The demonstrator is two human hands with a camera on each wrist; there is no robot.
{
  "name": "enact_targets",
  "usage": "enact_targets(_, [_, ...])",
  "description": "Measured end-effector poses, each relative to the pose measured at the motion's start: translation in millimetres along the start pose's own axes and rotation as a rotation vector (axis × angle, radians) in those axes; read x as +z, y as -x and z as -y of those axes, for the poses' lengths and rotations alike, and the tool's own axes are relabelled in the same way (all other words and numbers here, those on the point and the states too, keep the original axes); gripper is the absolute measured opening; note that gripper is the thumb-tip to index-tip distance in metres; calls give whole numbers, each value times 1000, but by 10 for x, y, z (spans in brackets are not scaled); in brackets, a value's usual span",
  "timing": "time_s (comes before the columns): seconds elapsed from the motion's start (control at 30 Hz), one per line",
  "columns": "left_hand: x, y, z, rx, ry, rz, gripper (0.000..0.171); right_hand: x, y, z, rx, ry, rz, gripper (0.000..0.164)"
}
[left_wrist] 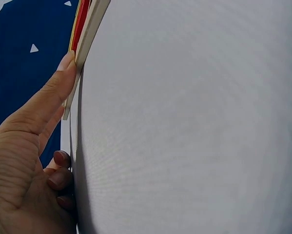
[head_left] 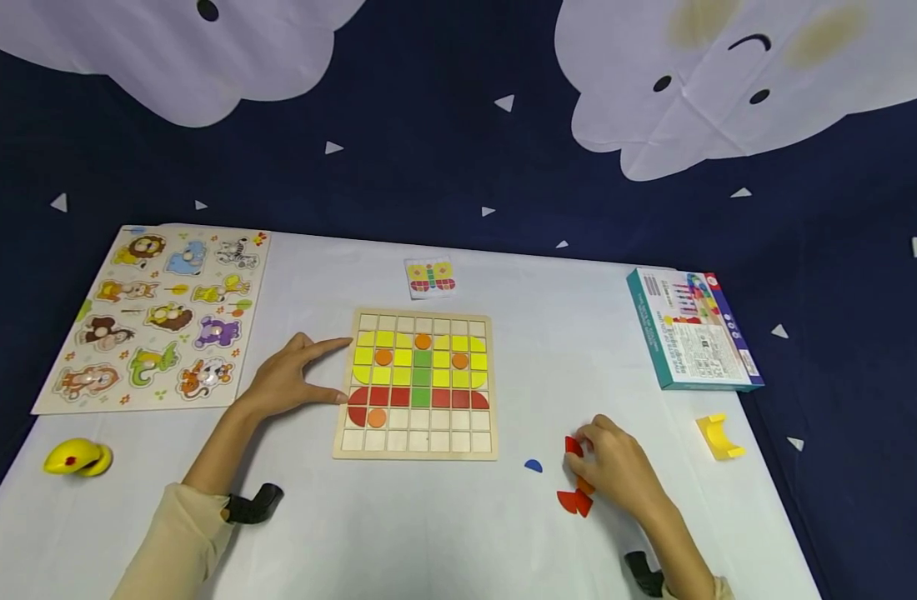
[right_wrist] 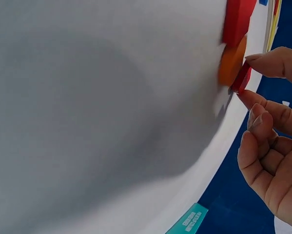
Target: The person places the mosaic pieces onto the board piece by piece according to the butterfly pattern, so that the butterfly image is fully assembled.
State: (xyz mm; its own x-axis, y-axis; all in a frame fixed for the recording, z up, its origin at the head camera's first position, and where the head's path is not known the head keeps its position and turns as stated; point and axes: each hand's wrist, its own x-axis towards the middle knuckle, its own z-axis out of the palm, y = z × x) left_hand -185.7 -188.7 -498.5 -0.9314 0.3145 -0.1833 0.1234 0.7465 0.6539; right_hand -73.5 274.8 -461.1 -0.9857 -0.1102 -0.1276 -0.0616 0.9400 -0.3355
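A wooden grid board (head_left: 387, 323) lies mid-table, bearing yellow, red, green and orange pieces in a butterfly-like pattern; its lowest rows are bare. My left hand (head_left: 284, 385) touches the board's left edge with outstretched thumb and index finger. In the left wrist view, the thumb (left_wrist: 50, 95) lies against that edge. Right of the board, my right hand (head_left: 616, 462) pinches a red piece (right_wrist: 242, 78) between thumb and index finger. Below it are an orange piece (head_left: 585, 486) and red quarter-round pieces (head_left: 568, 502). A blue half-round piece (head_left: 533, 466) lies nearby.
Behind the board lies a butterfly picture card (head_left: 431, 277). An animal puzzle board (head_left: 154, 317) covers the left back, with a yellow toy (head_left: 78, 457) before it. At right are a teal-edged box (head_left: 694, 329) and a yellow curved block (head_left: 720, 437).
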Motion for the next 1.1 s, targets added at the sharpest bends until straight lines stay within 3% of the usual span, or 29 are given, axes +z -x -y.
enact_targets(0.43, [-6,-3,17,15,-14,-10,92,16,-42,109,-54,0,-18,19])
enact_targets(0.77, [15,2,37,30,-6,-26,91,7,-33,123,-14,14,7,23])
enact_targets(0.93, [11,0,36,28,0,-22,91,-62,-5,100,-75,4,50,35])
enact_targets(1.1, [4,-8,32,21,1,-13,92,-82,21,43,-127,4,79,33])
